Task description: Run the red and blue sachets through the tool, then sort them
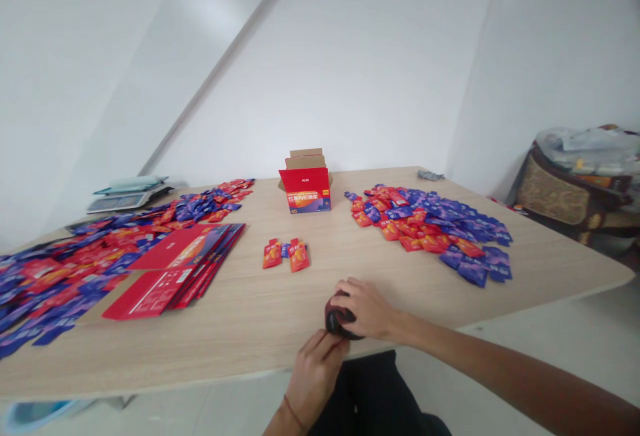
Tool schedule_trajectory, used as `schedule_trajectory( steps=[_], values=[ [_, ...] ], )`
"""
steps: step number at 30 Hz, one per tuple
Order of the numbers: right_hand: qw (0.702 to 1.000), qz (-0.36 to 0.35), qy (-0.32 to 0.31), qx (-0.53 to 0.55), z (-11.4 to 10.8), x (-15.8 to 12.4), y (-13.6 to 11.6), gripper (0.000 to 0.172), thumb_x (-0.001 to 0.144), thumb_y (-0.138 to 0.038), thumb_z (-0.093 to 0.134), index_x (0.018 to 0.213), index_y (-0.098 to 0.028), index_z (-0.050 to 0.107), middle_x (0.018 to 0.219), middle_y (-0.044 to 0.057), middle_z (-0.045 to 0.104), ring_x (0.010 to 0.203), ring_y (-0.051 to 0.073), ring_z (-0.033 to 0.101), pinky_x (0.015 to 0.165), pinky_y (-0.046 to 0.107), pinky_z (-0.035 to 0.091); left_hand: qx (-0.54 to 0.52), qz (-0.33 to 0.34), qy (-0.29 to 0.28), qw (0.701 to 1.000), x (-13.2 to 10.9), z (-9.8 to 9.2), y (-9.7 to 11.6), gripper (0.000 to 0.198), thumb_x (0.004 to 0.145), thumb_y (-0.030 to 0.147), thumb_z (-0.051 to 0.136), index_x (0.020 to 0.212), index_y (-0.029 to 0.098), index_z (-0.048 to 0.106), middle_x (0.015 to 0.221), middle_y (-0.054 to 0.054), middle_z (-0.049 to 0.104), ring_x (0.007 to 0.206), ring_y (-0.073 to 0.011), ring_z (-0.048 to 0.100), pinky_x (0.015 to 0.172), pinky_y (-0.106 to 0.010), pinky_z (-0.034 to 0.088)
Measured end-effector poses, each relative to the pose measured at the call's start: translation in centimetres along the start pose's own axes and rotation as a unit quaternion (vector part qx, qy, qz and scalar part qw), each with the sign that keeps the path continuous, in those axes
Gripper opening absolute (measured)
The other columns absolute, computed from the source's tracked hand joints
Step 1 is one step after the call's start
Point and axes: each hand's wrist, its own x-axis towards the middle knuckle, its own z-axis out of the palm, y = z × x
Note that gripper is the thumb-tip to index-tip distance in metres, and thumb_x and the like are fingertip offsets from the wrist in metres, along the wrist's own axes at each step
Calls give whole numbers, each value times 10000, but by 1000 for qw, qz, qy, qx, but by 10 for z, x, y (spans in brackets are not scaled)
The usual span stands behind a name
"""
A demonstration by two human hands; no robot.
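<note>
Near the table's front edge, my right hand [367, 306] is wrapped over a dark red and black rounded object [336, 319], whose exact kind I cannot make out. My left hand [320, 363] is just below it, fingers pressed together at the object's lower edge; whatever they pinch is hidden. Beyond my hands lie two red pouches [299, 255] with a purple pouch [285, 250] partly behind them. Farther back stands a red and purple carton [307, 186], upright with its top flaps raised.
Flattened red cartons [165, 269] are stacked on the left, beside a wide heap of red and purple pouches [65, 263]. Another pouch pile [425, 219] spreads over the right side. A scale [127, 197] sits at the back left. A brown bag [555, 186] stands at far right.
</note>
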Motion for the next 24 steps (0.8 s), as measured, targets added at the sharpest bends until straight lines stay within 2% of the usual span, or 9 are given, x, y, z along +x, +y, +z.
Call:
schedule_trajectory(
  steps=[3,5,9,12,14,16,20,22,24],
  values=[
    [999,-22,-28,1,20,4,4,243,834,-362,684,1057,-274,718,1087,42,654,990,226,557,822,328,456,-34,-12,14,999,-1,1,0,246,1035,186,470,1105,228,702,984,-74,700,911,-202,654,785,-329,594],
    [999,-14,-26,-15,24,8,21,250,851,-355,676,1083,-270,718,1106,50,651,1008,227,550,828,325,453,-50,-19,17,998,-2,1,0,253,1031,177,472,1130,223,701,1000,-80,702,922,-205,652,796,-336,593],
    [995,71,-19,-68,13,20,68,224,902,-292,626,1097,-261,733,1096,65,658,1019,223,557,818,310,450,-61,-29,16,998,-5,3,-1,250,1021,176,500,1163,234,698,1007,-75,703,928,-208,651,794,-343,593],
    [992,107,5,-67,-4,24,83,219,897,-262,629,1085,-266,742,1078,56,667,1001,215,575,810,301,452,-63,-28,22,997,-7,5,-3,246,1017,169,509,1164,232,696,1012,-72,705,931,-205,648,796,-340,591],
    [992,103,57,-37,-14,22,74,255,870,-253,656,1113,-267,733,1097,51,664,1005,210,584,838,301,455,-65,-25,27,997,-7,5,-3,242,1016,160,512,1161,225,694,1009,-73,706,928,-201,645,793,-332,588],
    [993,80,91,1,-17,17,53,280,864,-260,661,1137,-276,722,1114,46,661,1003,203,592,865,302,457,-65,-21,33,997,-6,5,-2,243,1017,161,510,1161,225,695,1007,-76,707,927,-199,648,791,-329,590],
    [999,5,33,39,-1,4,10,215,865,-312,661,1068,-305,732,1065,22,674,948,198,594,840,311,463,-59,-20,35,997,-4,3,1,238,1019,169,501,1116,233,709,1006,-73,708,924,-196,657,798,-331,594],
    [1000,-11,3,28,12,1,3,204,847,-322,676,1042,-297,730,1059,22,675,947,207,583,819,320,462,-56,-24,33,998,-4,3,1,231,1016,166,503,1083,232,714,994,-68,708,914,-197,655,796,-334,592],
    [1000,-10,-6,8,21,1,8,221,846,-332,680,1058,-284,722,1091,35,669,979,219,568,823,327,460,-53,-25,29,998,-5,4,1,234,1016,163,502,1089,227,715,998,-69,708,917,-199,652,799,-334,591]
  ],
)
